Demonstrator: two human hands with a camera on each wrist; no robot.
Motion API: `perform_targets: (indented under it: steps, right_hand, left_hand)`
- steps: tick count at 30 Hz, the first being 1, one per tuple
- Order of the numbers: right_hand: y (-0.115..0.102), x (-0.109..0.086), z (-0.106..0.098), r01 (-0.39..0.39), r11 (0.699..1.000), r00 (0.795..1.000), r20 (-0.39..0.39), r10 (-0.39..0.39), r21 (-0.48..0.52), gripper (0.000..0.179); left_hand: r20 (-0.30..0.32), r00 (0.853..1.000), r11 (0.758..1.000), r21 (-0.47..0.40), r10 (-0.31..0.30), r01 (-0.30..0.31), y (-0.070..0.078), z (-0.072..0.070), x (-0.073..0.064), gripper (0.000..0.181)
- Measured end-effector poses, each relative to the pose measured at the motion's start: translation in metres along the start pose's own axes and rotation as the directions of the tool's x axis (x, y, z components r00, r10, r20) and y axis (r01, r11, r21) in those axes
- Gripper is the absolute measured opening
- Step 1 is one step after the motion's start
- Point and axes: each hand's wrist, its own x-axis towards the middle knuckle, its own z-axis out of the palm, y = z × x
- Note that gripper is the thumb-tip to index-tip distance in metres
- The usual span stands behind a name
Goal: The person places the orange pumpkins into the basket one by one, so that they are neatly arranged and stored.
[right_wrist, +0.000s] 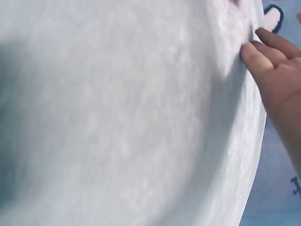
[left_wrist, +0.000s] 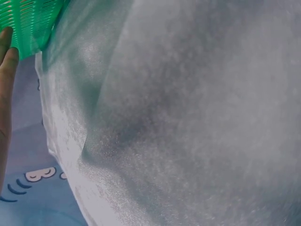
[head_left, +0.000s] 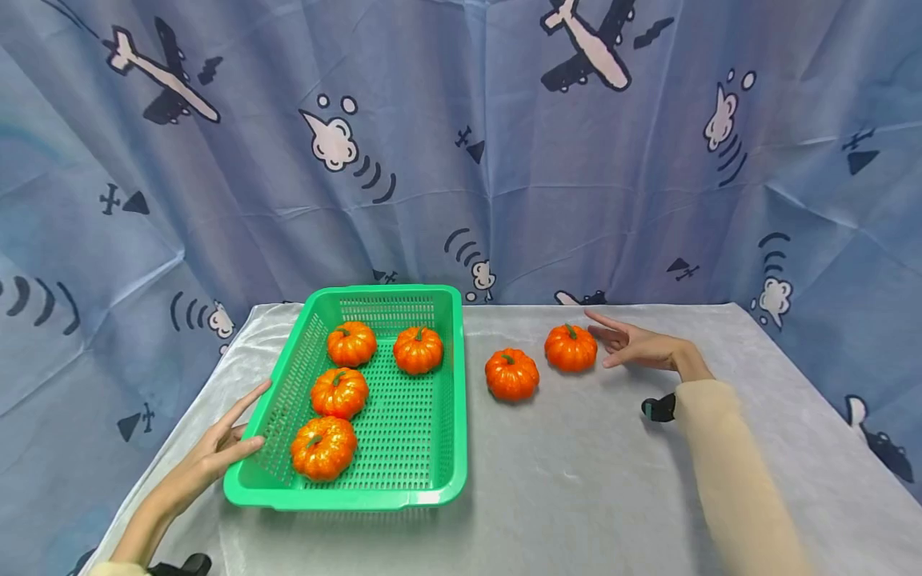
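Observation:
In the head view my left hand (head_left: pixel 218 450) rests against the left side of a green plastic basket (head_left: pixel 461 400), its fingers extended along the rim. Several small orange pumpkins lie in the basket, among them a front-left pumpkin (head_left: pixel 324 448) and a back-right pumpkin (head_left: pixel 418 350). To the right of the basket two more sit on the cloth: a nearer pumpkin (head_left: pixel 512 375) and a farther pumpkin (head_left: pixel 571 348). My right hand (head_left: pixel 643 347) is just right of the farther pumpkin, fingers and thumb spread, holding nothing. The right wrist view shows its fingers (right_wrist: pixel 256 60) over the cloth.
A silvery-white cloth (head_left: pixel 562 480) covers the table. Behind it hangs a blue curtain (head_left: pixel 432 144) printed with airplanes, which also runs down both sides. Dark wrist devices show by both sleeves, such as the right wrist camera (head_left: pixel 659 409).

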Motion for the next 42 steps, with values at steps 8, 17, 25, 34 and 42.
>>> perform_targets:
  steps: [8,17,25,34,42]
  right_hand:
    - [-0.01,0.027,0.01,0.0,0.999,1.0,-0.022,-0.002,-0.054,0.107]
    - [-0.023,0.051,0.024,0.067,0.997,0.992,-0.1,-0.071,-0.047,0.087]
    - [-0.044,0.049,0.043,0.177,0.984,0.956,-0.242,-0.166,0.024,0.071]
    - [-0.088,0.022,0.105,0.223,0.975,0.91,-0.359,-0.208,0.0,0.066]
    - [-0.124,0.005,0.155,0.182,0.981,0.892,-0.43,-0.137,0.065,0.071]
  left_hand:
    - [-0.016,1.0,1.0,0.019,0.003,-0.002,0.0,0.002,-0.003,0.067]
    - [-0.019,0.999,0.999,-0.016,0.03,-0.03,-0.002,0.005,-0.004,0.067]
    - [-0.032,0.999,0.999,-0.016,0.036,-0.037,-0.005,0.005,-0.006,0.068]
    - [-0.037,0.999,0.999,-0.028,0.035,-0.036,-0.006,0.004,-0.007,0.066]
    - [-0.043,0.999,1.0,-0.016,0.023,-0.024,-0.006,0.003,-0.001,0.065]
